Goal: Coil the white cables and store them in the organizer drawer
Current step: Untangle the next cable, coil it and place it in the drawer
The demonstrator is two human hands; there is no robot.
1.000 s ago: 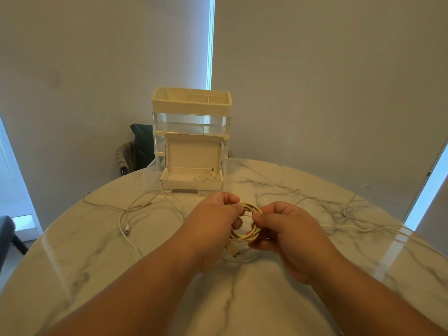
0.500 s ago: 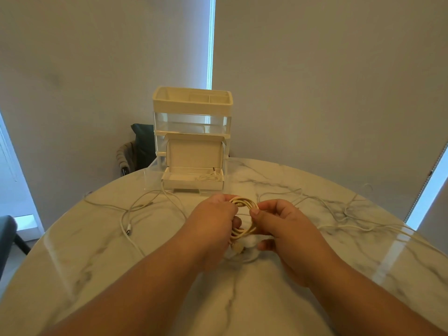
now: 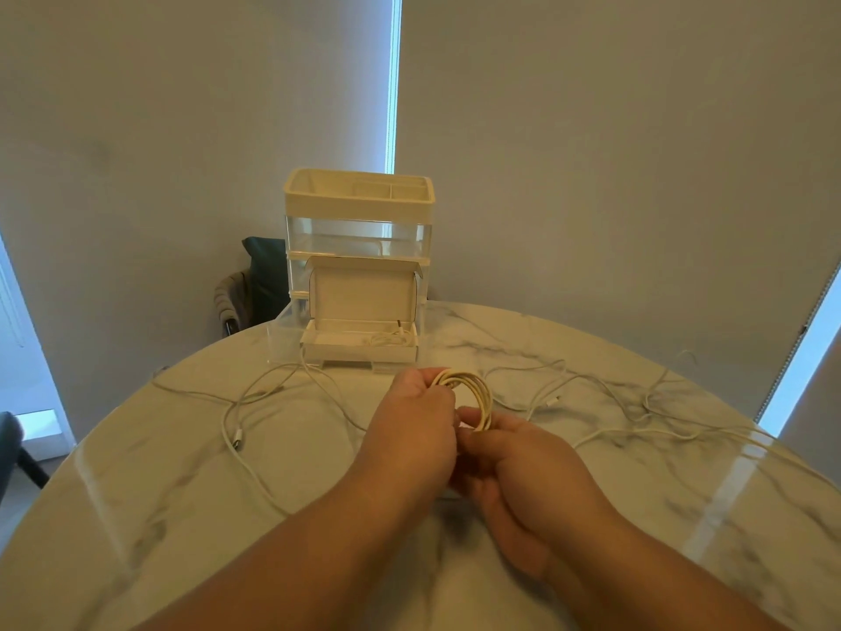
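Observation:
A coiled white cable (image 3: 473, 390) is held above the marble table (image 3: 150, 503), just in front of the organizer (image 3: 358, 207). My left hand (image 3: 416, 425) grips the coil's top left side. My right hand (image 3: 523, 466) holds its lower part, fingers curled round the loops. The organizer's bottom drawer (image 3: 359, 350) is pulled out, and a white box with a raised lid sits in it holding a small coiled cable (image 3: 387, 339). Loose white cables lie on the table at left (image 3: 236, 430) and right (image 3: 605, 403).
A dark chair (image 3: 255, 284) stands behind the table to the organizer's left. Another dark seat edge (image 3: 9, 439) shows at far left. The table's round rim curves away on both sides, with grey blinds behind.
The coil has turned more upright and shifted slightly forward. My right hand has slid lower under the coil, closer to my left hand.

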